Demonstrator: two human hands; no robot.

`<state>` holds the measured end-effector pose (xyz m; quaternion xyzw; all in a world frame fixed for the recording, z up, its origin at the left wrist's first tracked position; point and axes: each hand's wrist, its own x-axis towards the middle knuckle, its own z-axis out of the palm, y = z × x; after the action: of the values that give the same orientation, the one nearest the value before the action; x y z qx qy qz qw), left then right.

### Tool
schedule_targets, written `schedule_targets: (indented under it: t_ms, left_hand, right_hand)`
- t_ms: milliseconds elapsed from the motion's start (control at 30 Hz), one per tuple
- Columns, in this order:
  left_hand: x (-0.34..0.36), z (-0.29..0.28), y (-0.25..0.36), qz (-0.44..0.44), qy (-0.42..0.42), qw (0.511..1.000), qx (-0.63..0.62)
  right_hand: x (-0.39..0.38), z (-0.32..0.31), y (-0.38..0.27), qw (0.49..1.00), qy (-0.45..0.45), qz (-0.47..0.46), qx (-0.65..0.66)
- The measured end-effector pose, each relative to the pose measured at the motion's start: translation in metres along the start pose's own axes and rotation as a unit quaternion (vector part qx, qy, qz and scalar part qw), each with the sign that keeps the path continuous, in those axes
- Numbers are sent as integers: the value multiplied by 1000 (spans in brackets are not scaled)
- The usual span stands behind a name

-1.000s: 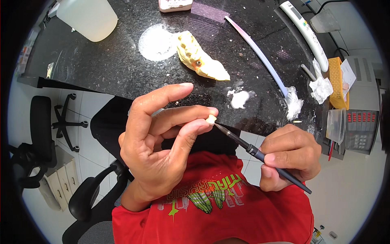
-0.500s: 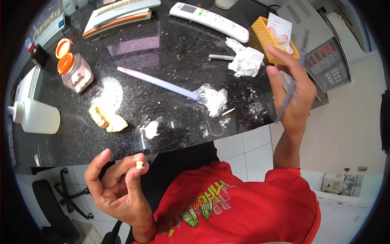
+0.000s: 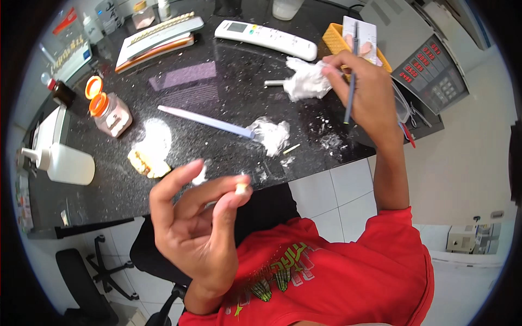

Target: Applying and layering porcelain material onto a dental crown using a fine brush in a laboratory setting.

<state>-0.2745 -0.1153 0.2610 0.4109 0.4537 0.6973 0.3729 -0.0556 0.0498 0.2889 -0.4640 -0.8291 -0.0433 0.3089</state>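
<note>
A yellow tooth model (image 3: 147, 164) sat on the black table (image 3: 228, 157). The left hand (image 3: 198, 233) pinched a tiny tooth crown (image 3: 241, 188) near the table's edge, one finger sticking out. By a crumpled tissue (image 3: 305, 80), the right hand (image 3: 372, 95) held a thin brush (image 3: 352, 100) in bent fingers.

A remote control (image 3: 266, 39) lies at one o'clock from a stick (image 3: 207, 120) on the bench (image 3: 239, 98), a tissue wad (image 3: 305, 81) and basket (image 3: 335, 41) at two, a dental model (image 3: 145, 164) at eight, a jar (image 3: 113, 117) at nine.

Small yellow-white piece (image 3: 242, 188): bare left hand (image 3: 198, 233) is partly covering it; translucent plastic cup (image 3: 286, 9): top edge is cropping it
</note>
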Motion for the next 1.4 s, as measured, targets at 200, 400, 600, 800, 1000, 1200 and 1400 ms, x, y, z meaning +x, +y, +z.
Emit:
schedule_targets:
  t_ms: [200,400,600,800,1000,1200,1400]
  left_hand:
    - [10,13,-3,-96,-31,991,-85]
    - [10,13,-9,-100,-40,987,-118]
    - [10,13,-8,-109,-33,984,-136]
    - [9,10,-9,-102,-48,986,-126]
    - [9,10,-9,-101,-40,985,-136]
    - [7,9,-11,-85,-31,990,-109]
    - [-4,-7,-10,-50,34,997,-48]
  right_hand:
    - [-6,-13,-58,995,39,-42,76]
    - [-18,-14,-83,969,-88,-110,204]
    - [-23,-8,-80,922,-100,-156,340]
    - [-25,-10,-82,911,-109,-164,363]
    - [-29,-7,-81,920,-99,-231,301]
    - [-26,4,-79,944,-11,-69,322]
    - [1,13,-46,974,151,-10,170]
